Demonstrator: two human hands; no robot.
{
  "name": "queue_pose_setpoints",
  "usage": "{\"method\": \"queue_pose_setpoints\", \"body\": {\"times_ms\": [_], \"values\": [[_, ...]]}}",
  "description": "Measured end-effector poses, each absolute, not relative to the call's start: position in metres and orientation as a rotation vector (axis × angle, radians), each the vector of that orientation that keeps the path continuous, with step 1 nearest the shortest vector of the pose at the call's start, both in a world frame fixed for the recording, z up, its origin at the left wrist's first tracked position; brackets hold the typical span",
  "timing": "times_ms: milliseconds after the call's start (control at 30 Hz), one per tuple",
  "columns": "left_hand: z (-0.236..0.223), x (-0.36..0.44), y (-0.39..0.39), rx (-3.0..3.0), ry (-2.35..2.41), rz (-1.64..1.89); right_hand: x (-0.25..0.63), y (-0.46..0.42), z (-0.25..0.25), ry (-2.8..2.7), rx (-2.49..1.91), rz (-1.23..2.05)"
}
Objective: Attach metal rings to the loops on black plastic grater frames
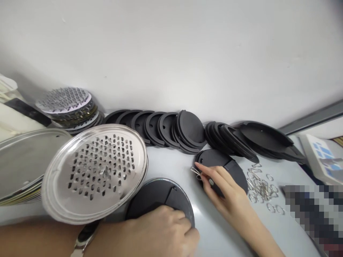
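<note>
My right hand (225,194) is closed in a pinch on a small metal wire clip (195,172), above a black round disc (235,171) with a slot across it. My left hand (158,233) curls over the near edge of another black round disc (155,194) with a shiny rim; the thumb and grip underneath are hidden. Close to the left forearm stands a metal disc (102,167) punched with rows of raised holes, tilted on a stack. To the right of my right hand lies a loose pile of metal rings and clips (262,189).
Several black discs (190,128) lean in an overlapping row along the wall, with more black lids (265,137) at the right. A stack of spiked discs (66,100) stands back left, and larger metal discs (29,153) lie at the left. A white box (321,153) is at far right.
</note>
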State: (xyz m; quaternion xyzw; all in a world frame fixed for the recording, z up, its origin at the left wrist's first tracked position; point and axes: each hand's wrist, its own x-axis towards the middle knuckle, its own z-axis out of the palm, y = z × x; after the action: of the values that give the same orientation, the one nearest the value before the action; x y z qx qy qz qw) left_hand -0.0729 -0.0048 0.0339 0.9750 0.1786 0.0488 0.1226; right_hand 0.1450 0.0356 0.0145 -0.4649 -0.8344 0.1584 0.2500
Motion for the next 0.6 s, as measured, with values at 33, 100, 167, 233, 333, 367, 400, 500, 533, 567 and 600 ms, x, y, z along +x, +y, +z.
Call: {"method": "queue_pose_setpoints", "body": {"times_ms": [33, 100, 167, 233, 333, 367, 400, 500, 533, 567, 600], "values": [[0.032, -0.073, -0.006, 2.853, 0.525, 0.166, 0.145, 0.036, 0.016, -2.257, -1.267, 0.455], [0.027, -0.072, -0.009, 2.853, 0.568, 0.257, 0.145, 0.036, 0.022, -2.209, -1.271, 0.568], [0.024, -0.073, -0.014, 2.806, 0.710, 0.427, 0.146, 0.034, 0.032, -2.156, -1.262, 0.781], [0.023, -0.073, -0.018, 2.721, 0.921, 0.639, 0.147, 0.032, 0.043, -2.157, -1.204, 1.061], [0.022, -0.073, -0.020, 2.607, 1.129, 0.804, 0.148, 0.029, 0.055, -2.219, -1.082, 1.383], [0.022, -0.072, -0.020, 2.581, 1.143, 0.793, 0.148, 0.028, 0.056, -2.222, -1.060, 1.441], [0.022, -0.072, -0.019, 2.561, 1.129, 0.761, 0.147, 0.027, 0.057, -2.211, -1.053, 1.475], [0.019, -0.069, -0.016, 2.614, 1.013, 0.727, 0.144, 0.023, 0.053, -2.135, -1.088, 1.478], [0.018, -0.068, -0.015, 2.669, 0.979, 0.759, 0.143, 0.021, 0.051, -2.103, -1.105, 1.453], [0.018, -0.068, -0.014, 2.721, 0.952, 0.778, 0.143, 0.018, 0.048, -2.071, -1.114, 1.423], [0.017, -0.067, -0.013, 2.757, 0.949, 0.795, 0.142, 0.015, 0.045, -2.036, -1.122, 1.386]]}}
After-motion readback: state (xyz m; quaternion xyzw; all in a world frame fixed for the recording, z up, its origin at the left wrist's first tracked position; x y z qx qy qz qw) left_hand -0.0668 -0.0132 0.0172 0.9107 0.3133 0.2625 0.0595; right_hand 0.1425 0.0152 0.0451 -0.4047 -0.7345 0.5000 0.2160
